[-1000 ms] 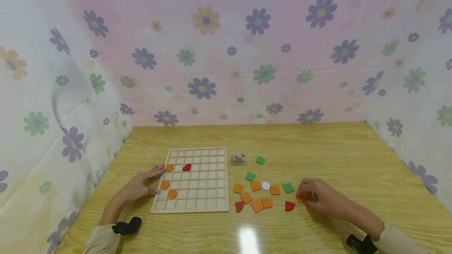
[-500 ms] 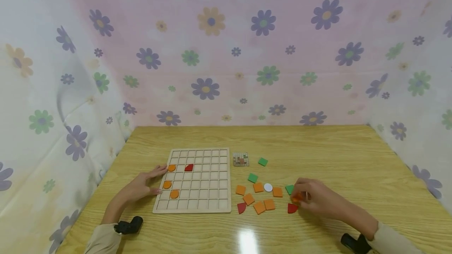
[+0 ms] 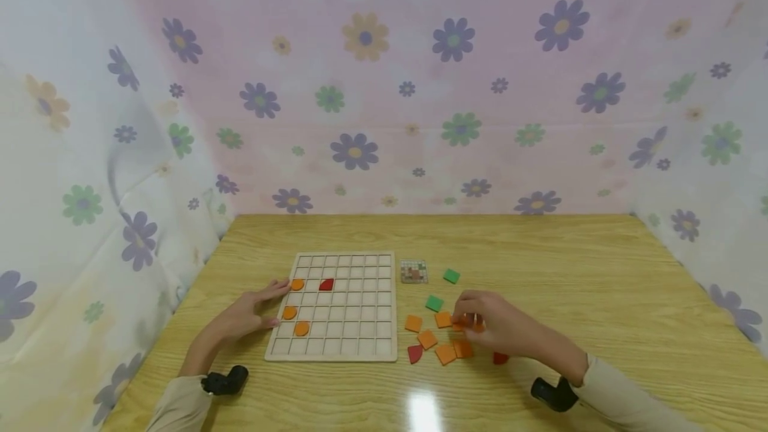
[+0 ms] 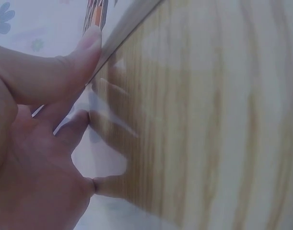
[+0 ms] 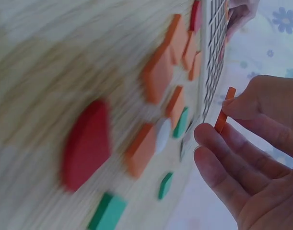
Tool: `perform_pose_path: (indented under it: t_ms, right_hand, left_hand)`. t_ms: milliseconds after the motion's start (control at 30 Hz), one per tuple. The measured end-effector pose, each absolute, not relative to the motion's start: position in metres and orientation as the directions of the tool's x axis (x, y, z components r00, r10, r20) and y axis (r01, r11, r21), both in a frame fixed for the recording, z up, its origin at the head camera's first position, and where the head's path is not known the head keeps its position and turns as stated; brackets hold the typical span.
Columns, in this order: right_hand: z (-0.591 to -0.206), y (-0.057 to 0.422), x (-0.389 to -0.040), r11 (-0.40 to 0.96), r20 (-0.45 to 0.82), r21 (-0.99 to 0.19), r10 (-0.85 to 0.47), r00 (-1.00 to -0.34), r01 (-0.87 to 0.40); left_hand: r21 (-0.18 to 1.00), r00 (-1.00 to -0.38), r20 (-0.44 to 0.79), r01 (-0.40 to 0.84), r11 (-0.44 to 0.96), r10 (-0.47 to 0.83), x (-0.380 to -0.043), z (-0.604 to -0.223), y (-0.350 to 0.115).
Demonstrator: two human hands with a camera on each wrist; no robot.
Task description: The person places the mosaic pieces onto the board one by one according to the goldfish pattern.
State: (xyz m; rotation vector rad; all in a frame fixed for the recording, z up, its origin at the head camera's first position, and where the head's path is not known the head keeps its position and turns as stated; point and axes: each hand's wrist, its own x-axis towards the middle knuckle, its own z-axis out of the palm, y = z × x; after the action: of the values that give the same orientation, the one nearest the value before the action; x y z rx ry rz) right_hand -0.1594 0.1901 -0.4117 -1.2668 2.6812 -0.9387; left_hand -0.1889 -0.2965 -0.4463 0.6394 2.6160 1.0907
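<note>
Table (image 3: 540, 252): yellowish wood grain, glossy
Cloth (image 3: 396, 45): flower print, pink behind, white sides, creased left
Glare (image 3: 423, 411): white patch, table's near side

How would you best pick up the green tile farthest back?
I'd pinch the green tile by two opposite edges, coming from above and the right. It is thin and lies flat on the table, so its edges offer the best hold, and the card sits to its left.

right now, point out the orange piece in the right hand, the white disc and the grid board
Orange piece (image 5: 221, 121): right wrist view, lower exposed part.
White disc (image 5: 162, 136): right wrist view, visible face.
Grid board (image 3: 341, 313): head view, bare middle cell.
</note>
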Motion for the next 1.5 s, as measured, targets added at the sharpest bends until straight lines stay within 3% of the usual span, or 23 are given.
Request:
perform_pose_path:
  t_ms: [267,1133,1500]
  right_hand:
    - [-0.411,0.161,-0.168,0.471,0.241,-0.519,-0.720,-0.651,-0.713]
    - [-0.414,0.092,-0.182,0.415,0.239,-0.587,-0.732,-0.638,-0.695]
    - [-0.415,0.061,-0.189,0.392,0.246,-0.606,-0.736,-0.631,-0.692]
  left_hand:
    - [0.733,-0.892,-0.094,0.238,0.637,0.442,-0.191,-0.449,-0.294]
    - [0.715,-0.869,-0.047,0.315,0.625,0.492,-0.190,-0.447,-0.295]
    - [0.715,-0.889,-0.078,0.265,0.646,0.451,-0.190,-0.447,-0.294]
